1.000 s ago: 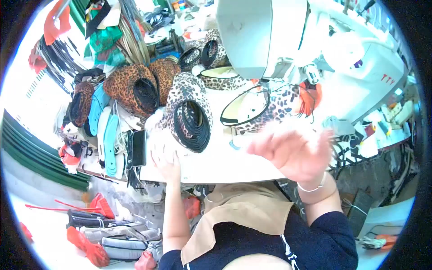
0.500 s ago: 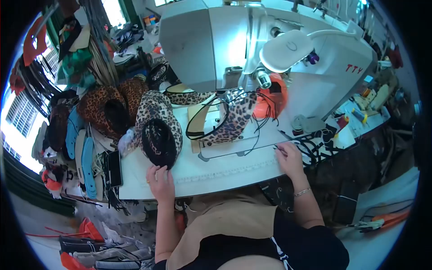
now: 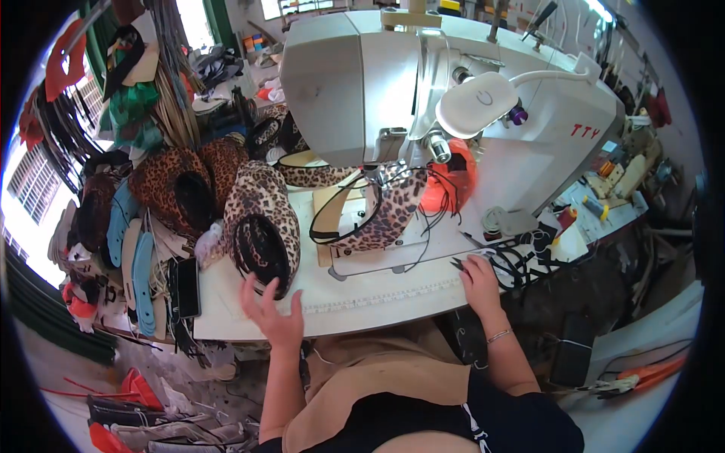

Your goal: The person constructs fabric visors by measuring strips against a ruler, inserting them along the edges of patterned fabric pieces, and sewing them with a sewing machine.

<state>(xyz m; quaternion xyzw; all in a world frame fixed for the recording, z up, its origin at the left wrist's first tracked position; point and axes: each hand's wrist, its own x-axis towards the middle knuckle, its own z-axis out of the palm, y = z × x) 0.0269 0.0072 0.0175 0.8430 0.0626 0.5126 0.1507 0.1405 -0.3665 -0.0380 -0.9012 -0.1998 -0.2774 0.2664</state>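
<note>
My left hand (image 3: 278, 321) is open, its fingers spread over the table's front edge. Just beyond the fingertips lie stacked leopard-print shoe uppers (image 3: 264, 200) with dark linings. My right hand (image 3: 480, 281) is closed around small thread snips (image 3: 458, 264), whose two dark points stick out to the left. Between the hands a measuring tape strip (image 3: 377, 298) runs along the tabletop. Behind it, a leopard-print upper with black edging (image 3: 393, 211) stands curved beneath the sewing machine's head (image 3: 362, 83); its contact with the needle is hard to make out.
A phone (image 3: 184, 287) and blue sole-shaped pieces (image 3: 143, 279) are at the left. Brown leopard uppers (image 3: 162, 181) are piled behind them. An orange bag (image 3: 453, 177) sits by the machine post. Black straps (image 3: 521, 260) lie tangled beyond my right hand.
My left hand has lifted off the table edge beside the uppers and its fingers have spread. The snips' points now show more clearly at my right hand. The view has shifted slightly.
</note>
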